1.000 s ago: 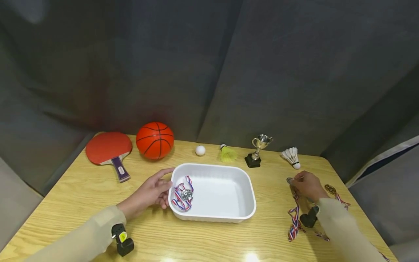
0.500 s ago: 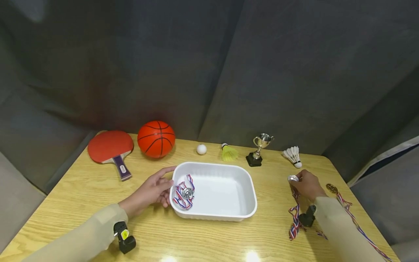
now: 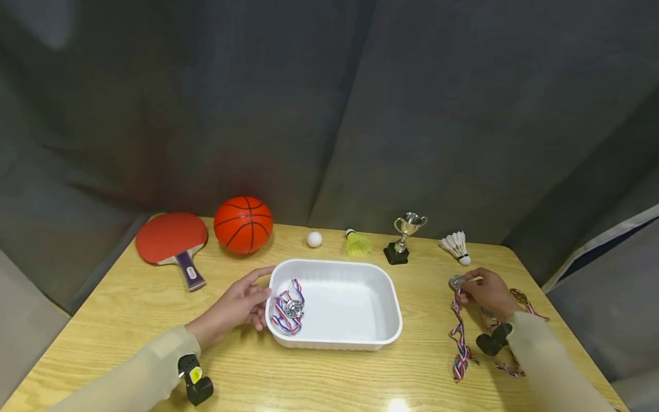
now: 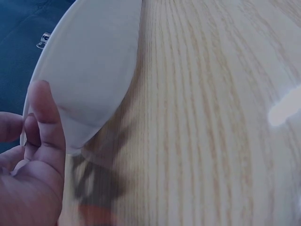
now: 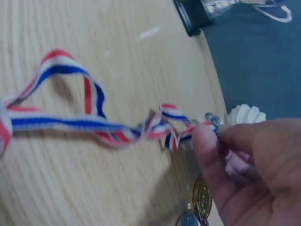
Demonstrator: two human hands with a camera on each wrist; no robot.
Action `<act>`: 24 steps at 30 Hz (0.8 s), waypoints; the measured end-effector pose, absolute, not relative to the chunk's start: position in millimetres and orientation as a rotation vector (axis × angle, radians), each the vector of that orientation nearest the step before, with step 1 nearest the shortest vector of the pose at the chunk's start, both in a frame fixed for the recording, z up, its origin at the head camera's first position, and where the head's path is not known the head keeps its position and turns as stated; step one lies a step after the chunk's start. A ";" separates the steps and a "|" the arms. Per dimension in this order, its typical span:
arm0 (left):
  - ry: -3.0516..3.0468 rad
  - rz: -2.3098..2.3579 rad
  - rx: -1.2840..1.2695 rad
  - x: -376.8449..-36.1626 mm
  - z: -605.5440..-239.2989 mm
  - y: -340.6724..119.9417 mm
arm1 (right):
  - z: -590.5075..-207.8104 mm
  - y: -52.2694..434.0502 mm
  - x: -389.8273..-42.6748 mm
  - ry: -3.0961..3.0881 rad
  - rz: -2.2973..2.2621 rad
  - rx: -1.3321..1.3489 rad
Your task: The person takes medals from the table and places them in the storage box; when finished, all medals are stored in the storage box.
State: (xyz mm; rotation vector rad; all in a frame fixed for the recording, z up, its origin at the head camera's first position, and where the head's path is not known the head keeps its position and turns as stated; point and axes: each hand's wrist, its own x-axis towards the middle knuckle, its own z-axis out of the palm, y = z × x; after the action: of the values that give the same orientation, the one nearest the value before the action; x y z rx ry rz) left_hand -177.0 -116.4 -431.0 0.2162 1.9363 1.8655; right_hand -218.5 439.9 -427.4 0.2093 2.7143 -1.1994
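Observation:
In the head view, my left hand (image 3: 239, 302) holds the left end of a white plastic tray (image 3: 340, 345), thumb at its rim. One finger lies against the tray's outer wall in the left wrist view. A silver medal (image 3: 294, 309) with a striped ribbon lies inside, at the tray's left. On the right, my right hand (image 3: 486, 292) pinches another silver medal (image 3: 455, 281) near its ribbon loop. Its red, white and blue ribbon (image 5: 70, 123) trails toward the near side of the table. A gold medal (image 3: 518, 296) and further ribbons lie beside and partly under the right hand.
Along the back stand or lie a red table tennis bat (image 3: 172, 237), a small basketball (image 3: 243, 225), a white ball (image 3: 314, 239), a yellow shuttlecock (image 3: 357, 244), a trophy cup (image 3: 407, 234) and a white shuttlecock (image 3: 456, 248). A dark curtain (image 3: 329, 114) hangs behind the table.
My right hand has drawn the silver medal slightly, and its face has turned; its ribbon now hangs straighter below it. The left hand and tray stay in place.

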 end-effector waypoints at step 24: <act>1.938 1.857 0.217 -176.5 -430.9 -116.9 | -324.9 419.4 -199.7 2.638 -1.815 -0.044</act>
State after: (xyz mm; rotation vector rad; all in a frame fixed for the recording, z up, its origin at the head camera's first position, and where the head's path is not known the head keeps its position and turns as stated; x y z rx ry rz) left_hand -176.5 -116.9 -430.9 0.2174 1.9385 1.8571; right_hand -199.7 419.4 -324.9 -0.0438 2.6375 -1.8149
